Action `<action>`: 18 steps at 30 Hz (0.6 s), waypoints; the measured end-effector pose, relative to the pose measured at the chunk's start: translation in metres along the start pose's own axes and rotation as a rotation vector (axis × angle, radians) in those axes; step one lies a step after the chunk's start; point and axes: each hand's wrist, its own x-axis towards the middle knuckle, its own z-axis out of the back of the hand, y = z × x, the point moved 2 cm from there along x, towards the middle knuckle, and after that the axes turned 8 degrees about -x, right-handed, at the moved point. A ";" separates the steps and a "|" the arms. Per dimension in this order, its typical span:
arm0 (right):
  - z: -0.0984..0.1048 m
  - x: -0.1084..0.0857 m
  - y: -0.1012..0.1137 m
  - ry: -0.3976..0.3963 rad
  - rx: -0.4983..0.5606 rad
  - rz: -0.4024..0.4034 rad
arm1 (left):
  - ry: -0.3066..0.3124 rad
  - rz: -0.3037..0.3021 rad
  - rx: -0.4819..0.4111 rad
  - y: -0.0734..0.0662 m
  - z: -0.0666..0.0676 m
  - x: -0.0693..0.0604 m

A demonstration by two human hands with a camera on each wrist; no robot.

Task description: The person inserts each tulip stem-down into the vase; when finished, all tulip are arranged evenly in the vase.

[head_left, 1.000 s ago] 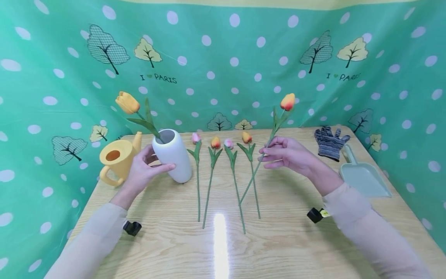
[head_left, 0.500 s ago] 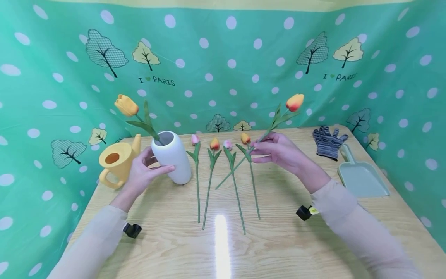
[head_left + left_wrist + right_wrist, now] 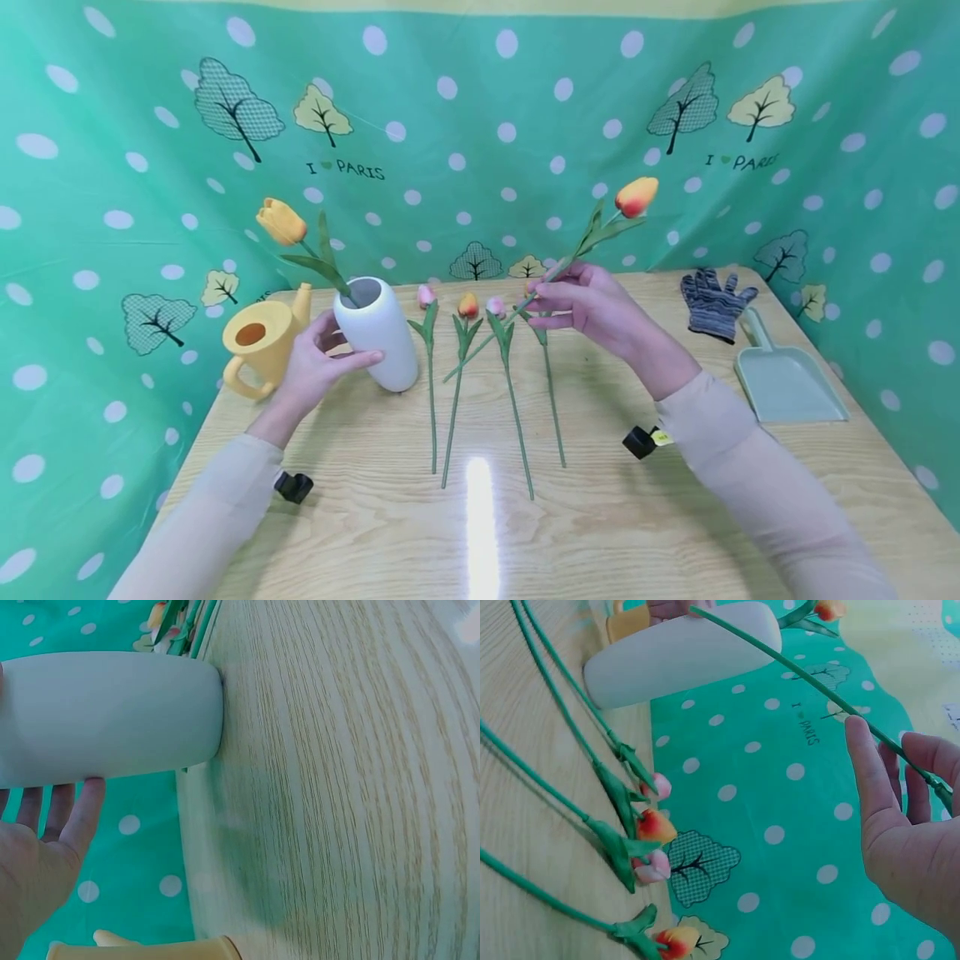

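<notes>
Right grip (image 3: 588, 308) is pinching a red-and-yellow tulip (image 3: 586, 242) by its stem, just below the leaves; fingers are nearly closed, thumb and fingertips meeting on the stem. Tulip is hanging above the counter (image 3: 360, 500), over the row of lying stems. Long axis is running diagonally: bloom is pointing up and right, past the hand; bare stem end is pointing down and left, to the vase side. So bloom and leaves are sitting above the grip, and the longer bare stem is extending out beyond the fingertips on the other side. In the head view the stem end is stopping short of the white vase (image 3: 382, 342); in the right wrist view it is crossing in front of it.

Left grip (image 3: 318, 362) is wrapping the vase from its left side, thumb across the front, spread part-way to the vase's width. Vase is standing on its base, mouth up, with a yellow tulip (image 3: 321, 265) leaning left out of it.

Four tulips are lying side by side between the hands, blooms toward the curtain (image 3: 465, 200). Watering can (image 3: 273, 342) is sitting just left of the left hand; striped glove (image 3: 714, 306) and dustpan (image 3: 790, 383) are lying at right.
</notes>
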 end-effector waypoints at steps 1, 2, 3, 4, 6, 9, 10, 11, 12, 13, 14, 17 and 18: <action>-0.002 0.001 0.003 0.001 0.006 0.011 | -0.002 -0.002 0.001 0.000 0.000 0.000; -0.003 0.002 0.005 0.009 0.017 0.021 | -0.003 -0.005 0.002 0.001 0.000 0.000; -0.005 0.002 0.007 0.015 0.031 0.032 | -0.003 -0.009 0.004 0.001 0.000 0.001; -0.007 0.003 0.010 0.021 0.050 0.044 | -0.005 -0.007 0.003 0.002 0.000 0.001; -0.010 0.004 0.015 0.038 0.087 0.068 | -0.004 -0.008 0.007 0.003 0.000 0.003; -0.015 0.005 0.022 0.058 0.126 0.104 | 0.000 -0.005 0.005 0.004 0.000 0.003; -0.017 0.006 0.024 0.063 0.131 0.113 | 0.000 -0.002 0.005 0.004 0.000 0.003; -0.019 0.006 0.026 0.069 0.133 0.120 | 0.000 0.001 0.005 0.004 0.000 0.003; -0.021 0.007 0.028 0.071 0.136 0.127 | 0.000 0.004 0.005 0.004 0.000 0.003; -0.023 0.008 0.030 0.070 0.137 0.131 | 0.000 0.007 0.006 0.003 0.000 0.003; -0.025 0.009 0.031 0.067 0.138 0.136 | 0.001 0.010 0.010 0.003 0.001 0.002; -0.031 0.010 0.035 0.051 0.132 0.158 | 0.000 0.017 0.020 0.002 0.001 0.001; -0.033 0.010 0.036 0.046 0.129 0.171 | -0.001 0.021 0.020 0.002 0.001 0.000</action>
